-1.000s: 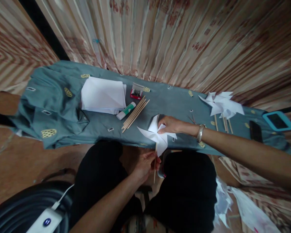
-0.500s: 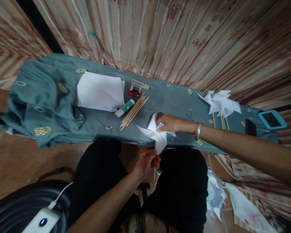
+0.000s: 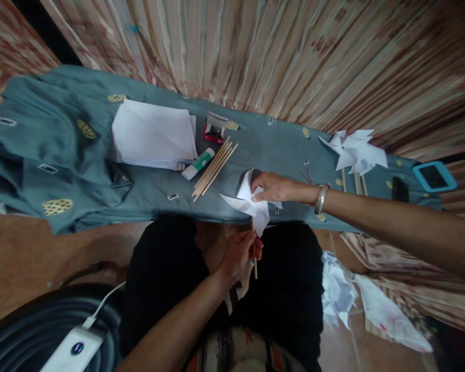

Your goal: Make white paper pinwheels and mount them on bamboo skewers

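A white paper pinwheel (image 3: 251,207) on a thin wooden stick (image 3: 256,269) is held over the front edge of the cloth-covered surface. My left hand (image 3: 236,253) is closed round the stick just below the paper blades. From the right, my right hand (image 3: 273,187) pinches the pinwheel near its centre, its fingertips partly hidden by the folded paper. Left of the pinwheel lie several loose wooden sticks (image 3: 216,169) beside a green and white glue stick (image 3: 199,164). Behind them stands an open red box (image 3: 214,132) with small dark contents.
A stack of white paper (image 3: 154,135) lies at left on the green cloth (image 3: 256,142). More pinwheels (image 3: 359,152) on sticks are at right, near a dark object (image 3: 400,189) and a blue-framed device (image 3: 434,176). A white power bank (image 3: 73,350) sits lower left. Crumpled paper (image 3: 338,289) is on the floor.
The camera view has shifted slightly. My left hand has come up the stick, closer to the blades. My right hand stays pinched on the pinwheel.
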The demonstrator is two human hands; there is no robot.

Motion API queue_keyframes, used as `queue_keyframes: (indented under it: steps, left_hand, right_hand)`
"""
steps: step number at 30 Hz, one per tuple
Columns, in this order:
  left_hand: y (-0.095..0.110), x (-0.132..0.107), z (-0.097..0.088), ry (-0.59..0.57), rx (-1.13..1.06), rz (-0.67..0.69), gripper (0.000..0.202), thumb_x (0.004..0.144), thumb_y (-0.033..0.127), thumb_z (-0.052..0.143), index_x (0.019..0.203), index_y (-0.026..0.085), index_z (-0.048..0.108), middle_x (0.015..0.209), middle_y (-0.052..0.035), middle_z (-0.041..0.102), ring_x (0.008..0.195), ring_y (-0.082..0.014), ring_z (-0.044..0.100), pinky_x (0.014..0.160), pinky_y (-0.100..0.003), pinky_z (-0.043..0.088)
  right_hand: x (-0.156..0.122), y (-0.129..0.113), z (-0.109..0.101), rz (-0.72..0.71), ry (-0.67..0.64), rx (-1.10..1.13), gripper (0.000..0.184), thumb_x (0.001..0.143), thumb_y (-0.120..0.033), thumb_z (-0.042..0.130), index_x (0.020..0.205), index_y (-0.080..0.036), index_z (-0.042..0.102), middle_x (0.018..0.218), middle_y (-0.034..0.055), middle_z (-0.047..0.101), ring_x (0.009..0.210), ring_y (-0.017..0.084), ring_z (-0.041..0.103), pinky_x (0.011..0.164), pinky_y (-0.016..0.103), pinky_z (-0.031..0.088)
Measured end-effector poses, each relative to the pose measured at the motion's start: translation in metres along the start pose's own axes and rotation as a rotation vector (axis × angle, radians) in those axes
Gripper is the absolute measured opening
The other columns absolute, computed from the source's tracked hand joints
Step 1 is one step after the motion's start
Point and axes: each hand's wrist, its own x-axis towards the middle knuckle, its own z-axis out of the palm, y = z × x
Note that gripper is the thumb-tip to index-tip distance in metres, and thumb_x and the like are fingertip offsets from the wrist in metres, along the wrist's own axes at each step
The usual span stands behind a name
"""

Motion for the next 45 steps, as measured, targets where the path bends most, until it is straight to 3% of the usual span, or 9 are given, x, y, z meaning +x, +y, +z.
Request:
queue_keyframes:
  steps: [7, 13, 16, 19, 24, 31, 36, 45]
  left_hand:
    - [-0.007, 0.004, 0.005, 0.032, -0.032, -0.008, 0.036, 0.079, 0.041, 0.065, 0.060, 0.012, 0.063, 0.049, -0.0017, 0.055, 0.042, -0.0084, 0.048, 0.048, -0.023, 0.034]
    - [-0.006, 0.003, 0.001, 0.050, -0.072, -0.042, 0.035, 0.071, 0.045, 0.073, 0.076, 0.011, 0.067, 0.062, -0.0042, 0.065, 0.047, -0.0094, 0.053, 0.050, -0.023, 0.040]
    - [-0.002, 0.002, -0.003, 0.033, -0.038, -0.033, 0.036, 0.070, 0.046, 0.074, 0.072, 0.011, 0.066, 0.061, -0.0047, 0.065, 0.046, -0.0099, 0.053, 0.049, -0.024, 0.040]
    - [0.002, 0.002, -0.005, 0.035, 0.004, -0.042, 0.033, 0.072, 0.043, 0.072, 0.065, 0.011, 0.064, 0.058, -0.0046, 0.063, 0.043, -0.0095, 0.052, 0.047, -0.024, 0.039]
    - [0.006, 0.001, -0.006, 0.028, -0.005, -0.055, 0.023, 0.071, 0.035, 0.069, 0.072, 0.012, 0.067, 0.057, -0.0020, 0.063, 0.041, -0.0085, 0.050, 0.045, -0.022, 0.037]
    - [0.002, 0.001, -0.007, 0.009, -0.052, -0.014, 0.038, 0.066, 0.045, 0.077, 0.078, 0.010, 0.068, 0.060, -0.0034, 0.064, 0.047, -0.0107, 0.055, 0.050, -0.025, 0.041]
    - [0.003, 0.000, -0.008, 0.041, -0.079, -0.005, 0.050, 0.057, 0.051, 0.083, 0.081, 0.009, 0.068, 0.062, -0.0038, 0.066, 0.050, -0.0118, 0.059, 0.054, -0.026, 0.046]
    - [0.011, -0.003, -0.006, 0.068, -0.074, -0.004, 0.048, 0.055, 0.048, 0.085, 0.078, 0.009, 0.069, 0.060, -0.0033, 0.067, 0.048, -0.0106, 0.059, 0.053, -0.024, 0.047]
  right_hand:
    - [0.001, -0.001, 0.000, 0.016, -0.004, -0.039, 0.030, 0.073, -0.024, 0.069, 0.101, -0.016, 0.076, 0.088, 0.0059, 0.074, 0.077, 0.018, 0.066, 0.063, 0.025, 0.044]
    - [0.002, -0.003, 0.000, 0.047, -0.003, -0.041, 0.029, 0.073, -0.024, 0.070, 0.100, -0.017, 0.076, 0.084, 0.0045, 0.073, 0.075, 0.018, 0.066, 0.063, 0.026, 0.044]
    - [0.001, -0.006, -0.001, 0.060, -0.008, -0.031, 0.029, 0.072, -0.025, 0.071, 0.099, -0.015, 0.076, 0.084, 0.0055, 0.072, 0.076, 0.020, 0.066, 0.064, 0.027, 0.044]
    - [0.001, -0.008, -0.003, 0.067, -0.017, -0.030, 0.028, 0.072, -0.025, 0.071, 0.098, -0.015, 0.076, 0.083, 0.0062, 0.072, 0.076, 0.020, 0.065, 0.064, 0.027, 0.044]
    - [0.005, -0.002, -0.003, -0.005, -0.027, -0.004, 0.023, 0.072, -0.025, 0.071, 0.093, -0.016, 0.076, 0.080, 0.0046, 0.071, 0.074, 0.018, 0.065, 0.062, 0.025, 0.044]
    - [0.004, 0.004, -0.004, -0.005, -0.005, 0.018, 0.023, 0.070, -0.024, 0.073, 0.092, -0.016, 0.076, 0.086, 0.0042, 0.073, 0.075, 0.017, 0.065, 0.062, 0.023, 0.044]
    - [0.001, 0.010, -0.001, -0.043, 0.042, 0.091, 0.021, 0.070, -0.026, 0.072, 0.087, -0.016, 0.075, 0.081, 0.0030, 0.073, 0.069, 0.015, 0.062, 0.059, 0.021, 0.043]
    - [0.002, 0.030, 0.003, -0.050, 0.113, 0.358, 0.028, 0.065, -0.043, 0.072, 0.067, -0.016, 0.070, 0.059, -0.0023, 0.060, 0.054, 0.011, 0.049, 0.051, 0.023, 0.033]
